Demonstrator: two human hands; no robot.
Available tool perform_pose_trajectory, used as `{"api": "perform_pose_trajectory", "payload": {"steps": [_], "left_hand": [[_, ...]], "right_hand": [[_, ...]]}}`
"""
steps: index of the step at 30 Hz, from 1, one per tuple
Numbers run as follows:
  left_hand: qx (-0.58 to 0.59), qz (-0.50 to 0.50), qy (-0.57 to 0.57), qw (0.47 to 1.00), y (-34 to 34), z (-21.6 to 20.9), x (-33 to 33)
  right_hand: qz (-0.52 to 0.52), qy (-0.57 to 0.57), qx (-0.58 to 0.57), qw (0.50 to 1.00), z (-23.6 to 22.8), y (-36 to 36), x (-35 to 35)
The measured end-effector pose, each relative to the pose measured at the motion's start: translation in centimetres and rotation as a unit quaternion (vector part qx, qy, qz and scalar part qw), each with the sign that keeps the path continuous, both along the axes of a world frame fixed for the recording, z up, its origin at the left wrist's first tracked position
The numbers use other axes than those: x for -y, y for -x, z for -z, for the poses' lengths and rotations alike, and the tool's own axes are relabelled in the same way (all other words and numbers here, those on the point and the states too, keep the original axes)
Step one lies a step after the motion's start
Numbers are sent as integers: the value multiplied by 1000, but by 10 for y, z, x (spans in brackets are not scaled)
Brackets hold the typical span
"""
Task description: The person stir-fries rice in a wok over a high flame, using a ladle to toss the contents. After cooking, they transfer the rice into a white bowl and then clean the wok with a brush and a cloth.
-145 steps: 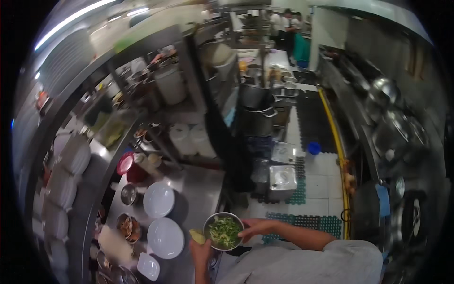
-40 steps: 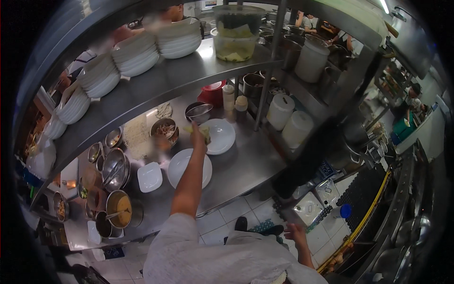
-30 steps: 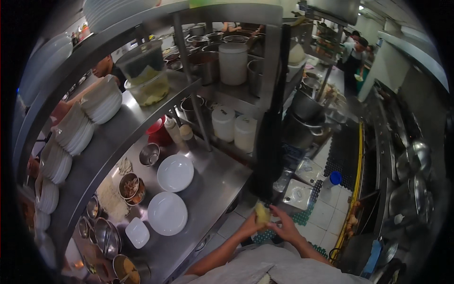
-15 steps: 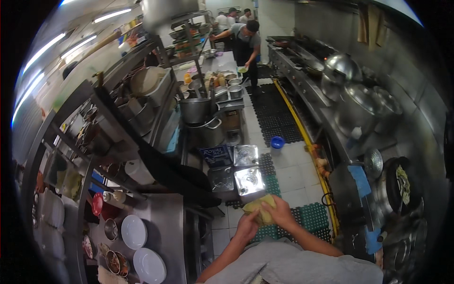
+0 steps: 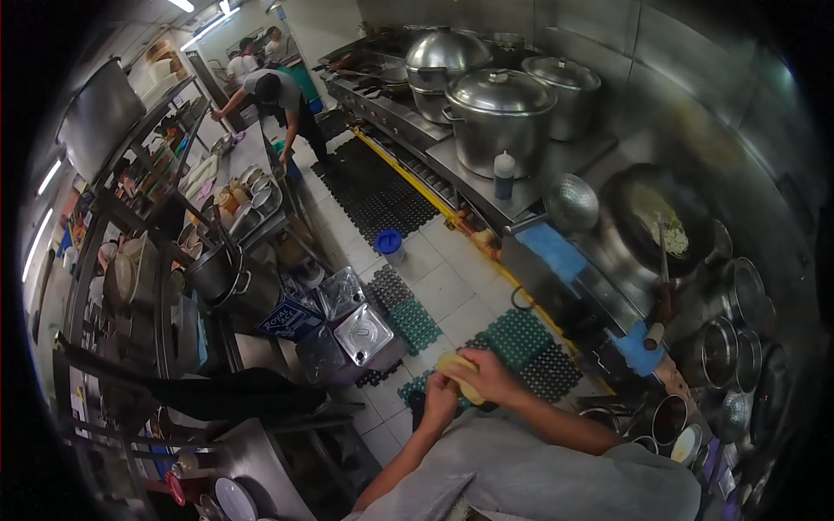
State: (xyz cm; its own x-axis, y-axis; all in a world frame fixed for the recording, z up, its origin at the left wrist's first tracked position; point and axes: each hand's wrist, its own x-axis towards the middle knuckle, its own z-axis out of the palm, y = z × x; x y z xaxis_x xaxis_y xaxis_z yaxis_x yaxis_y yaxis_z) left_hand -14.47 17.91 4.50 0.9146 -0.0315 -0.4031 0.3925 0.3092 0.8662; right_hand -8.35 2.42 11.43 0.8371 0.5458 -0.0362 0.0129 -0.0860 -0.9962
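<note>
One white round plate (image 5: 235, 501) sits on a grey metal table (image 5: 271, 464), lower left. Rightward: square, shiny metal tins (image 5: 364, 334), then a blue-lidded tub (image 5: 389, 244) on white floor tiles (image 5: 472, 318). Left hand (image 5: 440, 403) grasps a soft pale-yellow folded cloth-like piece (image 5: 467, 390), held before the grey shirt (image 5: 560, 473); right hand (image 5: 493, 379) closes around its other side. Farther right, a perforated round metal skimmer (image 5: 572, 202) lies near a black wok (image 5: 627, 249) containing shredded pale-green food (image 5: 671, 236); a long-handled metal ladle (image 5: 665, 267) rests in it.

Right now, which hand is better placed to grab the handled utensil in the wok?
Probably the right hand: it's nearer the wok and utensil handle, over on that side. The left hand is farther; both grip the yellow cloth.
</note>
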Motion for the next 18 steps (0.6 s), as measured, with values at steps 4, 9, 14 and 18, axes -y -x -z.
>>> {"api": "perform_pose_trajectory", "payload": {"steps": [4, 9, 14, 18], "left_hand": [[73, -16, 24, 997, -19, -15, 3], [-39, -20, 195, 980, -50, -46, -1], [-107, 39, 110, 987, -93, -31, -14], [-181, -5, 131, 975, -132, -16, -14]], "right_hand": [[54, -41, -92, 993, -8, -19, 1], [-55, -93, -184, 977, 9, -66, 3], [331, -101, 34, 938, 0, -197, 35], [404, -19, 146, 903, -10, -314, 36]]}}
